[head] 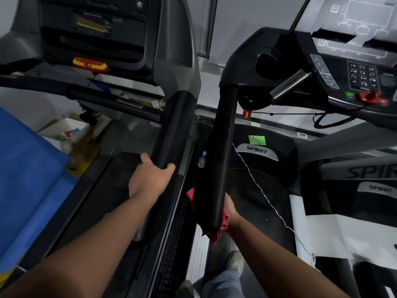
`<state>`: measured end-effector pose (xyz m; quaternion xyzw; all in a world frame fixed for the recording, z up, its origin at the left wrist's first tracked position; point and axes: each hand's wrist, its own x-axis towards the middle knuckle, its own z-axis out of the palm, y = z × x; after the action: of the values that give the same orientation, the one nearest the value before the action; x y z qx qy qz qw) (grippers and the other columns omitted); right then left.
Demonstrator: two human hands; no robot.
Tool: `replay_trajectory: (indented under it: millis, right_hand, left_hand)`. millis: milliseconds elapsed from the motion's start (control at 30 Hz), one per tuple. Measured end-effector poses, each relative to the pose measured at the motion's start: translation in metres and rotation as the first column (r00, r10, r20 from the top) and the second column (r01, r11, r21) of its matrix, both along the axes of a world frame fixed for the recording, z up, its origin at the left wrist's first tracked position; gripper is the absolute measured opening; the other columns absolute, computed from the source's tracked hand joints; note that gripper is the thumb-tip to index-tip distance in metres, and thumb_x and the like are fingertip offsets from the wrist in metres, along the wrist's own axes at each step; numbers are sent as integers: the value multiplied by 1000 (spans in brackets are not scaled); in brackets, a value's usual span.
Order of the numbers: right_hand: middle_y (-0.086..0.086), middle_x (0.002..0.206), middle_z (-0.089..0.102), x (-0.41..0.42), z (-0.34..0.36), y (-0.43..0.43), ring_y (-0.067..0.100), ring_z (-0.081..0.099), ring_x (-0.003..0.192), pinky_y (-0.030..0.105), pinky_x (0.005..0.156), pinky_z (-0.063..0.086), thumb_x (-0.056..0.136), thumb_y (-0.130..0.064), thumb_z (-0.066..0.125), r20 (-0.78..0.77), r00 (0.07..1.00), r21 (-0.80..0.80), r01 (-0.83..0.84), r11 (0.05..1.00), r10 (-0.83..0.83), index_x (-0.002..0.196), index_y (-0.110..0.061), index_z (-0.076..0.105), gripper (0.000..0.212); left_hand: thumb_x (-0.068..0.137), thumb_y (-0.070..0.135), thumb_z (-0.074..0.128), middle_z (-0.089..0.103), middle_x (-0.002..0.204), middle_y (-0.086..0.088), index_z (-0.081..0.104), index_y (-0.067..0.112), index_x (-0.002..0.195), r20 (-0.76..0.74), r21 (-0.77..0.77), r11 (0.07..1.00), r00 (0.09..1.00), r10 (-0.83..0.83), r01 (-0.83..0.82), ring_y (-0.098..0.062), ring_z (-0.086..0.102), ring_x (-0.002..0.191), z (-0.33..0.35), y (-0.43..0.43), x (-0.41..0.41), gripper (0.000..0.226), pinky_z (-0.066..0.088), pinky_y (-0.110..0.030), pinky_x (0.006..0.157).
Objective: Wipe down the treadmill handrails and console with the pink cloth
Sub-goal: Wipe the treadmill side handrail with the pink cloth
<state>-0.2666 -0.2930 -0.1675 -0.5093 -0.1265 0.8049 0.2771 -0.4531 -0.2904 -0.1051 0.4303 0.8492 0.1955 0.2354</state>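
Two treadmills stand side by side. My right hand (231, 209) grips the pink cloth (216, 232) wrapped under the near end of the right treadmill's black padded left handrail (221, 147); part of the cloth (190, 195) shows on the rail's left side. My left hand (150, 176) holds the neighbouring treadmill's black right handrail (171, 130), thumb on the inner side and fingers hidden behind it. The right treadmill's console (352, 67) with keypad and red stop key is at upper right. The left treadmill's console (96, 33) is at upper left.
A blue mat or board (30, 186) leans at the left. A small water bottle (202, 159) lies between the two machines. A thin white cord (264, 194) runs across the right belt (253, 211). A silver grip bar (290, 83) juts from the right console. My shoes and trousers show below.
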Motion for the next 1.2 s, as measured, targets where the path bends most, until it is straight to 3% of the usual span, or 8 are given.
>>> replay_trajectory:
  millis: [100, 300, 433, 633, 733, 900, 1033, 1200]
  right_hand:
    - [13, 98, 62, -6, -5, 10, 32, 63, 92, 40, 83, 52, 96, -19, 45, 28, 997, -58, 78, 995, -77, 94, -12, 58, 15]
    - [9, 60, 65, -5, 12, 20, 20, 63, 52, 24, 58, 52, 100, -39, 23, -116, 984, 72, 142, 987, -133, 58, -7, 71, 71]
    - [6, 58, 66, 1, 32, 9, 16, 64, 48, 22, 47, 53, 93, -29, 40, -11, 999, 118, -35, 992, 37, 68, -7, 68, 44]
    - [10, 66, 56, 6, 41, -16, 15, 54, 52, 20, 48, 46, 98, -30, 45, 249, 934, 279, 185, 942, -257, 77, -9, 57, 32]
    - [2, 72, 53, 14, 48, -21, 11, 50, 63, 17, 53, 40, 99, -24, 38, 596, 764, 491, -104, 865, -246, 77, -11, 51, 29]
    - [1, 116, 39, 12, 59, -34, 11, 48, 89, 20, 79, 35, 99, -28, 43, 815, 532, 533, -534, 656, -229, 117, -12, 50, 26]
    - [8, 126, 32, -5, 71, -20, 30, 46, 108, 37, 86, 42, 98, -16, 38, 942, 63, 201, -893, 402, -330, 130, -8, 41, 33]
    - [14, 130, 34, -41, 86, 9, 30, 42, 112, 34, 73, 41, 95, -13, 39, 876, -313, -209, -932, 296, -368, 127, -6, 48, 34]
  left_hand:
    - [84, 52, 53, 59, 106, -8, 34, 14, 126, 3, 0, 1000, 1000, 4, -4, -24, 56, 78, -1, 0, 0, 60, 39, -31, 56]
    - [83, 53, 53, 57, 104, -8, 35, 14, 122, 0, -7, 1000, 1000, 12, -12, -26, 57, 80, -1, 0, 0, 58, 43, -32, 59]
    - [84, 51, 53, 56, 101, -6, 33, 14, 124, 3, -7, 1000, 1000, 15, -15, -23, 55, 75, 1, -1, 1, 58, 38, -30, 53]
    - [83, 53, 53, 57, 104, -8, 33, 14, 123, 6, -11, 1000, 1000, 12, -12, -26, 57, 80, 0, -1, 1, 58, 45, -33, 60]
    - [84, 52, 52, 58, 106, -10, 34, 13, 121, 6, -14, 1000, 1000, 11, -11, -28, 57, 82, 1, -1, 0, 57, 45, -33, 62]
    - [84, 52, 52, 58, 106, -11, 34, 12, 120, -2, -3, 1000, 1000, 0, -1, -29, 58, 82, 0, -2, 0, 57, 47, -35, 63]
    - [84, 52, 52, 59, 106, -12, 34, 11, 123, -15, 5, 1000, 1000, 7, -7, -29, 59, 81, -1, -2, 1, 60, 47, -34, 61]
    - [85, 52, 51, 59, 100, -11, 34, 11, 121, -19, 1, 1000, 1000, -1, 1, -28, 59, 78, -1, -3, 1, 57, 46, -33, 59]
